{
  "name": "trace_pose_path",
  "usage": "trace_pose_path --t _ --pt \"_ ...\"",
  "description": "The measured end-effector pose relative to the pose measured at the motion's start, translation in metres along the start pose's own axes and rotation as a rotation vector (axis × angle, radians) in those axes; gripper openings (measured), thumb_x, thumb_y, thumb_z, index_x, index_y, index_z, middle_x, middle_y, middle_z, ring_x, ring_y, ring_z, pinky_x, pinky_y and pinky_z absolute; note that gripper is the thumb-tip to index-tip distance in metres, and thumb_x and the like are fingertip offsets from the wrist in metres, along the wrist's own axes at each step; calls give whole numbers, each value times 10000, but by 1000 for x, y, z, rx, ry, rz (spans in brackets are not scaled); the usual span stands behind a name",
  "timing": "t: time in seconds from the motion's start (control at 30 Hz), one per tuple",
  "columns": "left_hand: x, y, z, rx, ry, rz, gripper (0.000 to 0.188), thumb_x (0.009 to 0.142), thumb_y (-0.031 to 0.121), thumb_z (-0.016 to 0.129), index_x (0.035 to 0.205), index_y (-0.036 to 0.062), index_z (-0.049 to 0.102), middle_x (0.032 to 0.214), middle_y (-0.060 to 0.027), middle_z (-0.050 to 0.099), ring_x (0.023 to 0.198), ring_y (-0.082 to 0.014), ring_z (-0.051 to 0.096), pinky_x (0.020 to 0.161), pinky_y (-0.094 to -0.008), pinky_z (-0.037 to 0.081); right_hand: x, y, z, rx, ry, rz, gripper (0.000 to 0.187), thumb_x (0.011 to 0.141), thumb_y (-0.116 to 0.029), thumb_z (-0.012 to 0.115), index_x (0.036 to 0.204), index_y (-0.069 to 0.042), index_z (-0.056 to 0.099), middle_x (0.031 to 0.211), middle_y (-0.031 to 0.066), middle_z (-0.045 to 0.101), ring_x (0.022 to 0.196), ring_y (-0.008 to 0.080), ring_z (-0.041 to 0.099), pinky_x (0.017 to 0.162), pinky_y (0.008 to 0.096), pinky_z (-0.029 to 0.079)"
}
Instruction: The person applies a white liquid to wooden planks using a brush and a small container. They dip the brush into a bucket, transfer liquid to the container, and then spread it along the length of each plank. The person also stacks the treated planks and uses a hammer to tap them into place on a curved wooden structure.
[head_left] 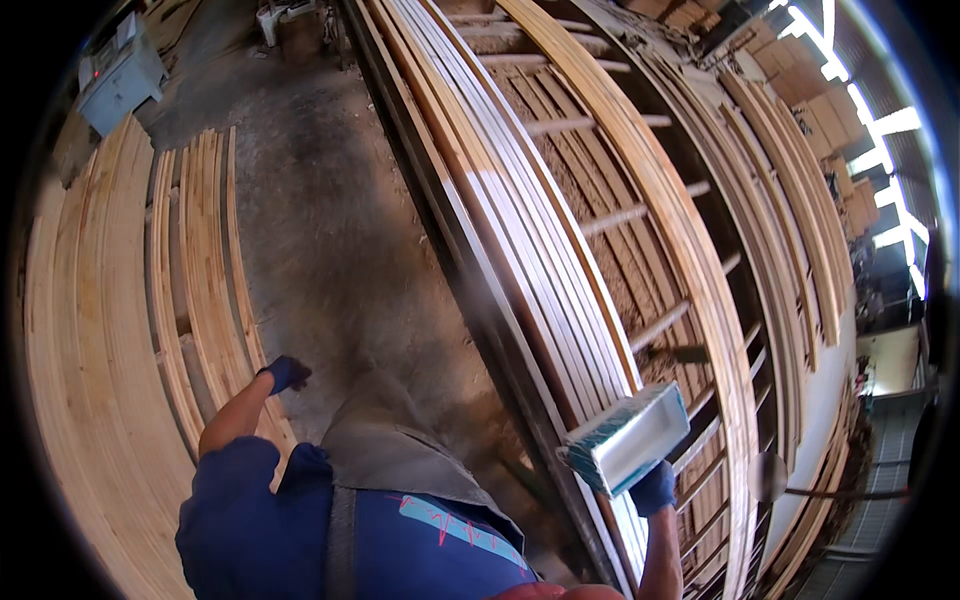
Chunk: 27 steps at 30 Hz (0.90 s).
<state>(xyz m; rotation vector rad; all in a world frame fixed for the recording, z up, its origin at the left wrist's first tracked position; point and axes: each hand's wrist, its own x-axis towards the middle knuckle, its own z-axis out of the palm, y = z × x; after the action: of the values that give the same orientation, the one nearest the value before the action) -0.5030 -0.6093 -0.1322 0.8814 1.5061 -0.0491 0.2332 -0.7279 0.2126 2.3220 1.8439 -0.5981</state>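
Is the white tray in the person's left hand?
No, the right hand holds the white tray, while the left hand is well apart from it, on the body's other side.

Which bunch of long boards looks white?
The central strips, just right of the floor, by the container in the right hand. Their tops look white; the boards on the left and the planks farther right look tan.

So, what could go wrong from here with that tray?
The tray looks tilted, so anything loose inside might spill onto the white boards. Only the right hand holds it, with the left hand well away, so a slip could be hard to catch.
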Motion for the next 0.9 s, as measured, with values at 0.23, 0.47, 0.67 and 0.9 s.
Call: trace_pose_path --t 0.23,0.47,0.67,0.9 --pt "7 -9 -98 -218 94 -171 265 922 257 569 976 10 647 817 -118 704 633 -213 669 522 -321 488 228 -201 -53 76 137 -330 346 855 -340 593 1104 -107 648 1027 196 672 989 377 633 798 456 521" --pt "131 18 -193 277 240 423 279 939 208 546 1054 -33 623 933 -139 689 803 -217 662 683 -330 532 468 -372 -88 406 101 -504 398 863 -300 623 1206 -102 581 1166 190 633 1139 329 573 945 404 464" --pt "242 73 -292 334 250 662 286 885 159 599 1153 61 627 1076 -134 675 928 -230 647 792 -348 512 639 -526 -138 40 48 -587 319 812 -207 651 1102 -75 641 1019 166 674 996 324 621 895 414 482" --pt "179 178 -393 -446 268 436 201 894 127 603 1068 34 635 925 -76 673 833 -183 646 725 -300 524 749 -697 -187 29 18 -475 215 841 -164 669 1038 -78 678 805 59 664 641 177 583 593 324 505"
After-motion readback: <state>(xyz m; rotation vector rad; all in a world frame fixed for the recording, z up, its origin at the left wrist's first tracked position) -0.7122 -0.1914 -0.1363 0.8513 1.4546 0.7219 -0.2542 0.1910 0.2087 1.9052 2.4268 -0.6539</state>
